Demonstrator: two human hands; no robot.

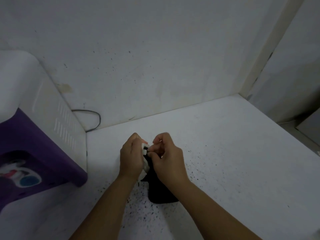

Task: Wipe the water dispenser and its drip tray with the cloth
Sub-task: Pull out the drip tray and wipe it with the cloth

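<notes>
The water dispenser [43, 118] stands at the left, with a white body, a purple front and taps low on its face. Over the counter, my left hand [130, 156] grips a small white slotted piece [145, 147], which looks like the drip tray; most of it is hidden in my palm. My right hand [166, 160] pinches a black cloth [161, 191] against that piece. The cloth hangs down between my wrists, and its lower end reaches the counter.
A speckled white counter [225, 161] runs to the wall behind and to an edge at the right. A grey power cord [97, 118] loops from behind the dispenser along the wall. A pale door frame [266, 49] rises at the right.
</notes>
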